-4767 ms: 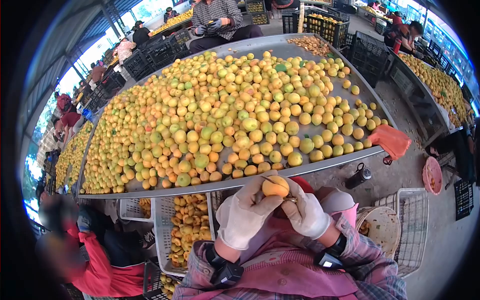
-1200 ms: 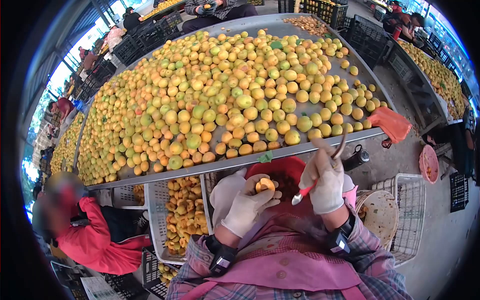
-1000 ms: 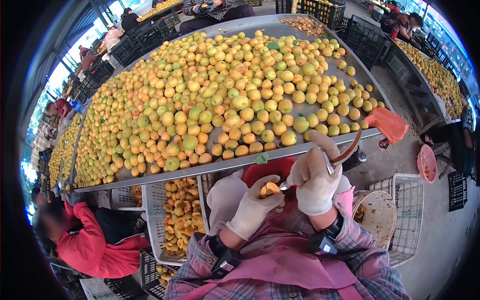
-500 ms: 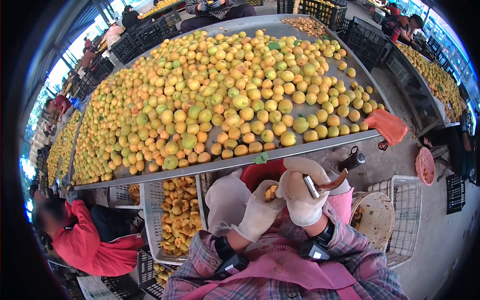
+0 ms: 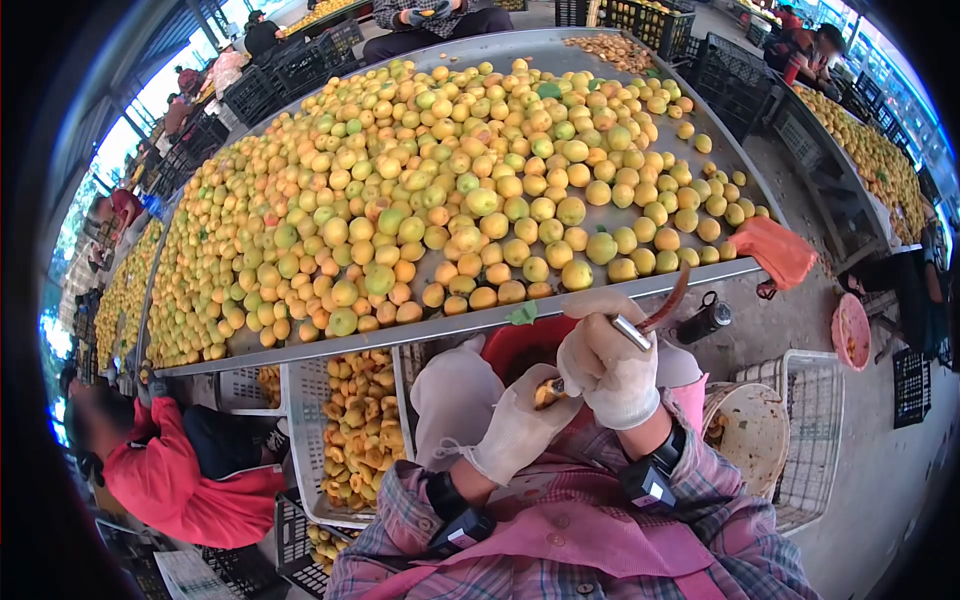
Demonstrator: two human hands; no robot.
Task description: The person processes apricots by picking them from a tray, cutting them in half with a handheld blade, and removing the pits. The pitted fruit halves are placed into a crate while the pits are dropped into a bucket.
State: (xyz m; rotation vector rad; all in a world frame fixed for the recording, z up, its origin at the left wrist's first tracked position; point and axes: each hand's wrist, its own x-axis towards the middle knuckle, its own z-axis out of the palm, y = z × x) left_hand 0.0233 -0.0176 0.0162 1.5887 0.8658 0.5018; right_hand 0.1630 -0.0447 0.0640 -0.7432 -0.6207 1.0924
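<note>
Just below the tray rim (image 5: pixel 440 327), over the red bucket (image 5: pixel 515 345): left hand (image 5: pixel 512 428) is cupped shut around the apricot (image 5: pixel 547 392). Right hand (image 5: pixel 608 368), fisted on the tool (image 5: pixel 655 315), sits just up-right of the fruit and touches the left hand. The tool's axis is diagonal, handle up-right and tip down-left into the apricot.

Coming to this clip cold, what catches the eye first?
A long metal table heaped with yellow-orange apricots fills the upper frame. Just below its near edge, the gloved left hand grips a cut apricot piece while the gloved right hand works a brown-handled tool into it. A white crate of cut fruit sits at lower left.
</note>
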